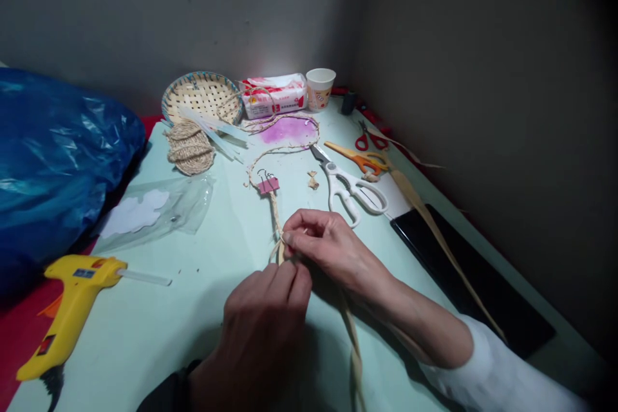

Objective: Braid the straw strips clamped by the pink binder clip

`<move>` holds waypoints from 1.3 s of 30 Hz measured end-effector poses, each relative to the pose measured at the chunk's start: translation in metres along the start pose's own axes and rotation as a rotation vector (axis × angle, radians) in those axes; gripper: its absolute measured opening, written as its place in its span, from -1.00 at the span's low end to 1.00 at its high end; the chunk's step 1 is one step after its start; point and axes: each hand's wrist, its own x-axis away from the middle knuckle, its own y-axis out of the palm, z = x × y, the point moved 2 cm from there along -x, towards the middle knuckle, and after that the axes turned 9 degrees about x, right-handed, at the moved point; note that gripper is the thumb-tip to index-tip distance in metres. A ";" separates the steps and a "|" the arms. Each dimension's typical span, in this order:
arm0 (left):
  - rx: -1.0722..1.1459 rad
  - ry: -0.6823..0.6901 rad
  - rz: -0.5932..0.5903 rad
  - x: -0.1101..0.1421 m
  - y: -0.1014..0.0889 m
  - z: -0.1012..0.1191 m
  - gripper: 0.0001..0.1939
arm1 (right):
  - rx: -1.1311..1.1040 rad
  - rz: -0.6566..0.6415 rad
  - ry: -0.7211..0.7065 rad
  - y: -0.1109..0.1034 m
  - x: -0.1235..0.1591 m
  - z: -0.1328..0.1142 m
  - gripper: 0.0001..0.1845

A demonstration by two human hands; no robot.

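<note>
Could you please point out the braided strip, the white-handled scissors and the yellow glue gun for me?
Braided strip (275,211), head view: on its plaited length.
White-handled scissors (340,174), head view: on the handle near the pivot.
Yellow glue gun (77,306), head view: on the upper grip.

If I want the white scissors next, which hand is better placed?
Probably your right hand: the white scissors lie just beyond it. Your left hand sits farther back and would have to reach past the right. Both are at the braided strand.
</note>
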 end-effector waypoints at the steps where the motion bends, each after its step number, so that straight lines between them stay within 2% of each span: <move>1: -0.010 -0.048 0.017 -0.003 -0.003 0.001 -0.80 | 0.020 0.004 -0.013 -0.001 0.000 0.000 -0.94; 3: 0.034 -0.145 0.122 -0.011 -0.013 -0.001 -0.82 | 0.069 0.013 -0.039 -0.002 0.001 0.001 -0.94; 5: 0.255 -0.365 0.208 -0.018 -0.021 -0.012 -0.86 | 0.120 0.021 -0.065 -0.003 0.001 0.001 -0.94; 6: 0.404 -0.504 0.175 -0.022 -0.022 -0.019 -0.86 | 0.140 0.026 -0.076 -0.003 0.001 0.001 -0.93; 8: 0.852 -0.769 -0.030 -0.028 -0.018 -0.033 -0.75 | 0.158 0.030 -0.096 -0.003 0.001 0.002 -0.92; 10: 1.242 -0.914 -0.215 -0.033 -0.011 -0.040 -0.73 | 0.149 0.026 -0.108 -0.003 0.000 0.003 -0.91; 11: 1.362 -0.951 -0.266 -0.034 -0.008 -0.042 -0.74 | 0.138 0.021 -0.115 -0.003 0.000 0.003 -0.91; 14: 1.432 -0.964 -0.269 -0.035 -0.001 -0.048 -0.78 | 0.138 0.016 -0.138 -0.003 -0.001 0.006 -0.89; 19: 1.363 -0.811 -0.210 -0.032 0.002 -0.048 -0.81 | 0.327 0.083 -0.156 -0.005 0.000 0.005 -0.86; 23: 1.442 -0.815 -0.234 -0.033 0.001 -0.044 -0.81 | 0.453 0.115 -0.194 -0.005 0.003 0.004 -0.83; 27: 1.416 -0.858 -0.205 -0.033 0.001 -0.045 -0.78 | 0.670 0.167 -0.223 -0.005 0.009 -0.001 -0.80; 31: 1.363 -0.850 -0.145 -0.031 0.002 -0.045 -0.77 | 0.865 0.163 -0.235 -0.002 0.019 -0.008 -0.73; 33: 1.334 -0.844 -0.119 -0.031 0.002 -0.043 -0.76 | 1.008 0.168 -0.247 0.001 0.023 -0.008 -0.77; 36: 1.279 -0.830 -0.091 -0.031 0.001 -0.041 -0.78 | 1.245 0.198 -0.323 0.005 0.029 -0.004 -0.85; 39: 1.221 -0.834 -0.054 -0.031 0.001 -0.039 -0.80 | 1.362 0.288 -0.422 0.009 0.035 0.000 -0.87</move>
